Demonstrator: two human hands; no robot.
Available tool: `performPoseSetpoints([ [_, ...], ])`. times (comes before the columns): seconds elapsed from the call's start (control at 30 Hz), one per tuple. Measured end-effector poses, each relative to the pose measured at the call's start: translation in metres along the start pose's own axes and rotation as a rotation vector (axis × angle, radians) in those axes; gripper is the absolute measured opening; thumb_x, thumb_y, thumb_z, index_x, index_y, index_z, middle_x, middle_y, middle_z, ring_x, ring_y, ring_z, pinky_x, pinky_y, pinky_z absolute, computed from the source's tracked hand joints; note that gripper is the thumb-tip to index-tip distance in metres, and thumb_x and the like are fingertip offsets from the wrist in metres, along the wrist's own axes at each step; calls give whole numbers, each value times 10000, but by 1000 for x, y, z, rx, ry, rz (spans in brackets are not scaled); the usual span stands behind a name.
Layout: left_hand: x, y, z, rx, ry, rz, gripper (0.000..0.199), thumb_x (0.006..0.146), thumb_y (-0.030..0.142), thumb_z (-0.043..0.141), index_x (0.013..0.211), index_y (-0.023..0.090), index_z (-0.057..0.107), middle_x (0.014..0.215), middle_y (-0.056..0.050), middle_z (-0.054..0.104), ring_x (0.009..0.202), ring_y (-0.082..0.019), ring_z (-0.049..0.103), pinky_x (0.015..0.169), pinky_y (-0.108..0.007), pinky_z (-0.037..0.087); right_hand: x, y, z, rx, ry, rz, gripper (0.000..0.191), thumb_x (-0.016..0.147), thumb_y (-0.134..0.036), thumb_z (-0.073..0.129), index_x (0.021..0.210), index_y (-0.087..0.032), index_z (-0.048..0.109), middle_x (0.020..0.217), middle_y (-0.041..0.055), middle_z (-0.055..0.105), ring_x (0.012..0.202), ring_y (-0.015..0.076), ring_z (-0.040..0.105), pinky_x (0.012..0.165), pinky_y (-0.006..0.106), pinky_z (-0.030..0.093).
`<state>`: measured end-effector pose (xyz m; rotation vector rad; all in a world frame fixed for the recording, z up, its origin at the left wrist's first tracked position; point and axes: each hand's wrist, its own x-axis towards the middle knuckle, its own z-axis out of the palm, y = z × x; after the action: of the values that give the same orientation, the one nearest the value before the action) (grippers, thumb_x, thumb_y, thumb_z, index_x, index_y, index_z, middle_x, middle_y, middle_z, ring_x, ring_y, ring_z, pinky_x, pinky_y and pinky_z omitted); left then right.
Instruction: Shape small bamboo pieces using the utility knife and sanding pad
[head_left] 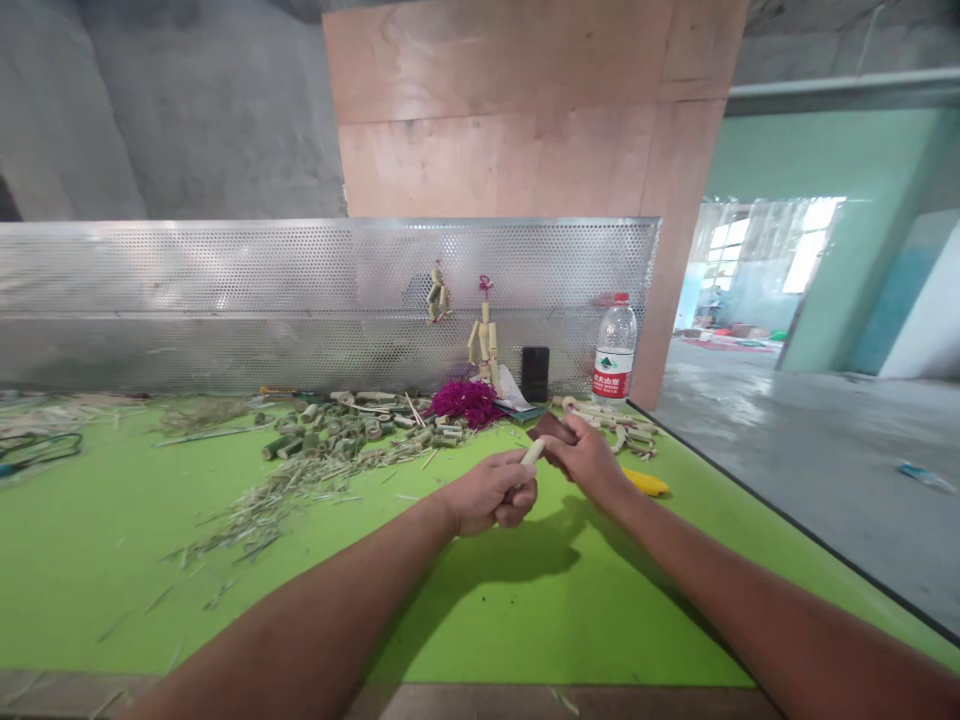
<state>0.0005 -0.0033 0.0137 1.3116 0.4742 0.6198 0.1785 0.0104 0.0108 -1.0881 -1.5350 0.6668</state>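
My left hand (499, 492) is closed around a short, pale peeled stick (533, 452), its end sticking up past the thumb. A folded piece of brown sandpaper (553, 428) is pinched in my right hand (587, 452), close beside the stick's tip. Both hands are above the green tabletop (480, 620), near its middle. To the right, partly behind my right forearm, lies a yellow-handled tool (645, 483). Behind my right hand is a pile of pale jointed stick pieces with dark red cord (637, 430).
Cut green stem pieces (360, 425) and peeled shavings (277, 500) lie left of centre. At the back are purple cord (466, 403), a stick figure (486, 345), a black phone (535, 374) and a plastic bottle (614, 350). A perforated metal screen (187, 300) borders the table's back.
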Motion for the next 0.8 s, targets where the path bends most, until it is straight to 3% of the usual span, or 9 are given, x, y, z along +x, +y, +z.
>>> performPoseSetpoints([
  [0.13,-2,2,3,-12,-6,4,311,849,264,601,1108,191,444,572,101,410,382,-36,311,387,-177,216,5,0,-6,10,26,-30,361,706,-433,720,683,-230,422,524,-78,432,423,76,389,383,205,292],
  [0.23,0,0,1,-34,38,42,516,847,249,588,1311,218,365,583,106,406,394,-45,320,404,-173,238,10,1,-16,97,169,22,326,725,-442,708,857,-227,502,570,-76,505,412,83,424,369,205,321],
  [0.33,2,-2,-3,-2,88,41,597,824,238,603,1359,227,338,563,118,383,376,-46,282,385,-174,202,10,-1,-21,225,145,32,431,709,-452,733,1006,-219,525,592,-73,549,412,90,445,370,211,347],
  [0.43,4,-5,-4,99,119,60,488,813,278,636,1251,215,429,527,129,360,345,-41,242,364,-181,162,3,-5,-16,228,0,-3,395,731,-468,715,976,-201,556,559,-69,532,409,94,434,377,224,341],
  [0.5,5,-6,-3,189,163,86,357,812,310,649,1108,193,488,502,129,352,337,-38,236,363,-187,168,-2,-8,-11,103,-72,-29,326,751,-454,690,912,-197,572,551,-60,531,407,94,425,386,233,330],
  [0.6,7,-8,-1,236,187,112,236,820,326,638,927,184,482,492,120,345,352,-39,253,380,-192,206,-4,-9,-8,-118,-28,-79,236,763,-411,658,824,-200,572,575,-42,548,445,103,442,429,243,330],
  [0.7,8,-10,0,163,98,116,233,819,325,632,906,185,467,547,95,390,403,-53,348,424,-197,288,-3,-6,-9,-188,57,-109,215,772,-404,627,763,-211,532,556,-47,516,488,119,450,473,250,334],
  [0.8,10,-13,-1,94,55,92,256,791,309,655,908,184,464,614,72,435,469,-66,427,480,-209,343,-3,-4,-6,-196,23,-140,211,768,-394,614,738,-216,504,570,-46,503,545,135,467,518,256,350],
])
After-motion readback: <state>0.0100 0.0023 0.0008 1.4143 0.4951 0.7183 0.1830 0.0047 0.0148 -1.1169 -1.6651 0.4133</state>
